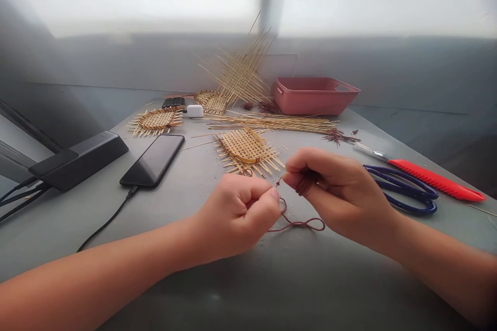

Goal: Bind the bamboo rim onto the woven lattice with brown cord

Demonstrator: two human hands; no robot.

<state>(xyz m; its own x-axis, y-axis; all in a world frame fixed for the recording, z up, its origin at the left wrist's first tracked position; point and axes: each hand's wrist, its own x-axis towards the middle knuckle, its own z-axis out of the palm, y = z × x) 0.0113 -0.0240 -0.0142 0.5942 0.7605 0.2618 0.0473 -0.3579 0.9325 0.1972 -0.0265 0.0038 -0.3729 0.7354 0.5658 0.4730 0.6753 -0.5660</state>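
A thin brown cord (pixel 302 224) lies in loops on the grey table and runs up to my hands. My left hand (pixel 244 212) is closed in a pinch on it, thumb over the curled fingers. To its right, my right hand (pixel 337 194) pinches the same cord, with a dark bit of it inside the curled fingers. A short stretch with a small knot (pixel 278 183) shows in the narrow gap between the two hands. Just behind them lies a woven bamboo piece (pixel 244 146) with a curved strip on top and loose ends around its edge.
Blue-handled scissors (pixel 411 194) and a red-handled knife (pixel 438 178) lie right. A phone (pixel 153 160) and black box (pixel 81 158) stand left. Behind are bamboo strips (pixel 272 122), more weaving (pixel 157 119), a white case (pixel 194 111) and a pink basket (pixel 310 101).
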